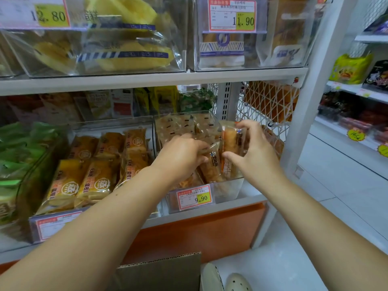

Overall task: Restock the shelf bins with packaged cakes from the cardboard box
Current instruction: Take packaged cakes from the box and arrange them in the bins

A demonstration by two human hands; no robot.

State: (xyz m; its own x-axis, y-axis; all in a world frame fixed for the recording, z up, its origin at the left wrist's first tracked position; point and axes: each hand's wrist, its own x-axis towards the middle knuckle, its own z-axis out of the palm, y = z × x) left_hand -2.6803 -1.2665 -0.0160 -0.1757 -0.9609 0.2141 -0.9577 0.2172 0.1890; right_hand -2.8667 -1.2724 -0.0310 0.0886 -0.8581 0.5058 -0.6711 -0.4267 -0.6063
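Reaching into a clear plastic bin (228, 186) on the lower shelf (210, 208), both of a person's bare hands are working among packaged cakes. This bin, marked by a red and yellow price tag (194, 197) reading 9.90 on its front wall, is the landmark for everything else.

The left hand (180, 157) lies over the bin's middle, fingers curled down onto a clear-wrapped cake (211, 166) that stands tilted against the front wall. The right hand (252, 153) is closed around a second packaged cake (231, 141), thumb below and fingers over the top, holding it upright just above the bin's right side. The two hands sit close together, nearly touching. More wrapped cakes (184, 124) fill the back of the bin.

Left of the bin, a neighbouring bin (33, 225) holds orange-and-yellow packaged cakes (92, 181) in rows. Further left are green packets (19, 148). Above the bin, an upper shelf carries clear bins of yellow pastries (117, 57) and white bagged goods (221, 51), with tags reading 12.80 and 11.90. Right of the bin stands a white wire mesh panel (266, 101). Below the bin, at the bottom edge of view, is the open flap of the cardboard box (159, 271), with two pale shoes (224, 279) beside it on the floor.
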